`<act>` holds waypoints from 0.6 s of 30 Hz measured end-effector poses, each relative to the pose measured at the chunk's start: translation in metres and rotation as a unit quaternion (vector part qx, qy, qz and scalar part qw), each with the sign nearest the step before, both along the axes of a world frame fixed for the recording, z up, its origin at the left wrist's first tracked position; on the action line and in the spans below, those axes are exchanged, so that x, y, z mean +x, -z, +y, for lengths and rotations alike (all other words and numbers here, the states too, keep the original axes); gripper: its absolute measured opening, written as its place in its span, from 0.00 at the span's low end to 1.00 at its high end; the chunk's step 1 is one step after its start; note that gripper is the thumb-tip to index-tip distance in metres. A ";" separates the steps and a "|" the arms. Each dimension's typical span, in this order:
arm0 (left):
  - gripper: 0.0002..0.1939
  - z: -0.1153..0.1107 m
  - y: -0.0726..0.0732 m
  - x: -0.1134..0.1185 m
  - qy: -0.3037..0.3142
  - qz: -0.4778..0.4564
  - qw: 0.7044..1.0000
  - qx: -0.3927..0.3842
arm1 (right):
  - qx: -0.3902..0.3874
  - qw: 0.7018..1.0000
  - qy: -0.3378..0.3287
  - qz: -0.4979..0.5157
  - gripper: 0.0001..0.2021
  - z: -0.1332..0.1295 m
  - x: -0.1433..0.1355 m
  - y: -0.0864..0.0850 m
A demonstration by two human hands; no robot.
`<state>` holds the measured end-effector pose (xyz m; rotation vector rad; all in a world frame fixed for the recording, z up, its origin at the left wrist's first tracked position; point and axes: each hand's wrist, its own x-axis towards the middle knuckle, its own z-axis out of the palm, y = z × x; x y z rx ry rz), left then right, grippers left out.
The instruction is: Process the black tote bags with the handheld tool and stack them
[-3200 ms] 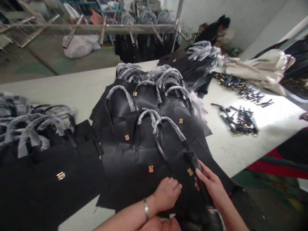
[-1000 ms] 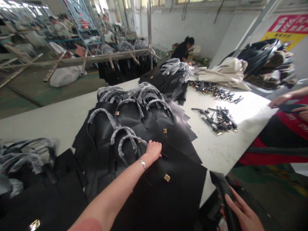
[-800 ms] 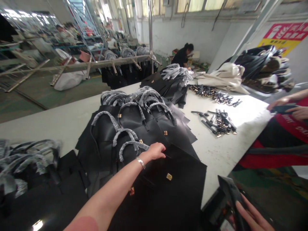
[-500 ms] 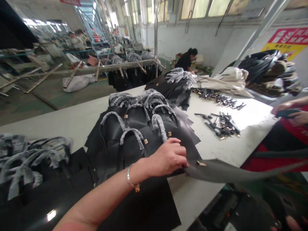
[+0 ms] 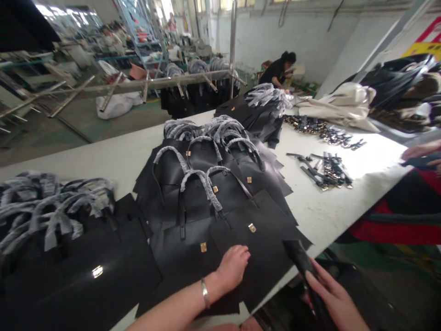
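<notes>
The left hand (image 5: 234, 267) is observed at the lower centre of the frame, laid on a black panel (image 5: 272, 259) fitted with a gold clasp (image 5: 252, 227). Its fingers are curled; whether anything is pinched beneath them cannot be told. A metal bracelet (image 5: 205, 293) is worn on the wrist. The right hand (image 5: 330, 289) is noted at the lower right, well apart from the left, its thumb and fingers clamped on a long black piece (image 5: 303, 264).

The panel is placed at the front right of the central pile of black bag pieces (image 5: 196, 202), partly overlapping it. Curved handles (image 5: 203, 177) covered in crinkled wrapping are spread over the pile. A second pile (image 5: 86, 271), with similar handles, is seen at the lower left. On the white table (image 5: 113, 149), short black straps (image 5: 327, 170) with metal fittings are heaped right of centre, and cream cloth (image 5: 344, 103) is bunched at the upper right. A crouched person (image 5: 275, 71) is seen beyond the table; another person's hands (image 5: 418, 151) are partly shown at the right edge.
</notes>
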<state>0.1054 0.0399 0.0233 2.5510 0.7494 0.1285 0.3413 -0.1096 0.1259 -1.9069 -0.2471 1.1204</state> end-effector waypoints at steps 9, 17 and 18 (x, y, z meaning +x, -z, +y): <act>0.17 -0.037 0.032 -0.015 0.055 -0.076 0.995 0.026 | 0.045 0.955 -0.290 0.034 0.36 0.096 -0.075 0.050; 0.17 -0.035 0.030 -0.013 0.068 -0.068 0.995 0.012 | 0.056 0.944 -0.322 -0.034 0.30 0.132 -0.081 0.052; 0.16 -0.036 0.030 -0.013 0.061 -0.068 0.996 0.008 | 0.050 0.943 -0.328 -0.034 0.30 0.129 -0.080 0.051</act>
